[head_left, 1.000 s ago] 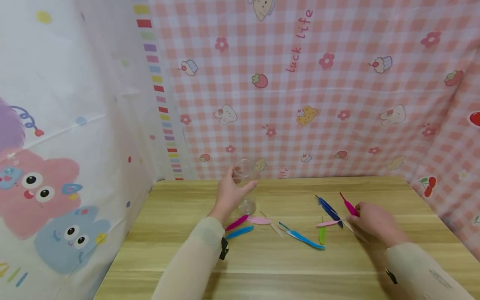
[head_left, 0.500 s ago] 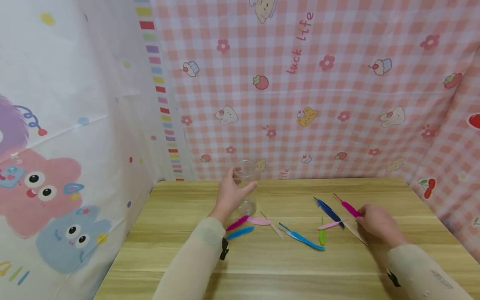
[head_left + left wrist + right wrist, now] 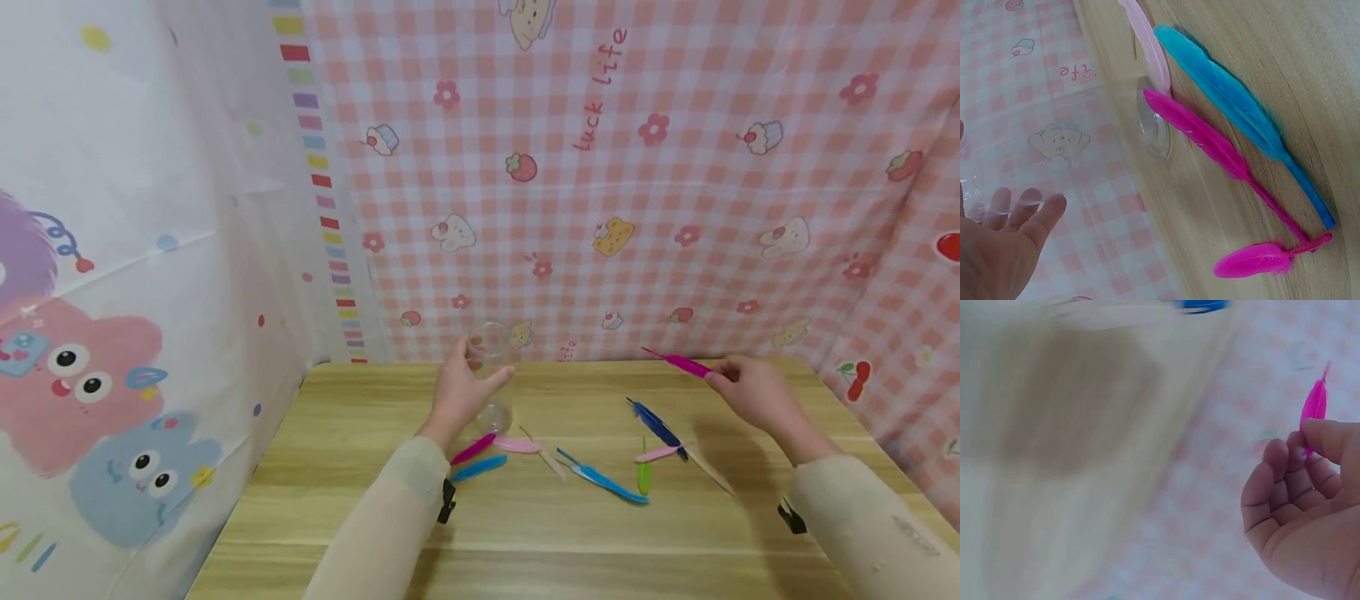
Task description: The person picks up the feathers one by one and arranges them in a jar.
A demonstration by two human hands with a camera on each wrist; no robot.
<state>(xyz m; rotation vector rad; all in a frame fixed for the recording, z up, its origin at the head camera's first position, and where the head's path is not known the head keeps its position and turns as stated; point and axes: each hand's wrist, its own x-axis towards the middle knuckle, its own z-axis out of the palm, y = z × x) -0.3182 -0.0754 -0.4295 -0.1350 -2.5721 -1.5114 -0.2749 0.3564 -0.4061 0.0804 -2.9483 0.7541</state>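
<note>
A clear, tall cylindrical container [image 3: 496,415] stands upright near the table's far edge, and my left hand [image 3: 463,390] grips its side with the fingers round it. In the left wrist view the see-through wall [image 3: 1104,119] of it shows faintly beside the fingertips. Over the back right of the table, my right hand [image 3: 761,402] pinches a magenta feather [image 3: 684,364] by its vane end, the quill pointing left. The right wrist view has this feather [image 3: 1315,403] between thumb and fingers. Below that hand lie a dark blue feather [image 3: 656,427], a pink feather [image 3: 657,453] and a green feather [image 3: 644,478].
A light blue feather [image 3: 611,483] lies mid-table, with a cream feather [image 3: 708,469] to its right. By the left forearm are a magenta feather [image 3: 474,449], a blue feather [image 3: 481,467] and a pink feather [image 3: 517,445]. A pink checked cloth [image 3: 570,208] hangs behind.
My right hand has lifted the magenta feather off the table and moved it up towards the back edge; its quill has swung left. The left hand stays on the container.
</note>
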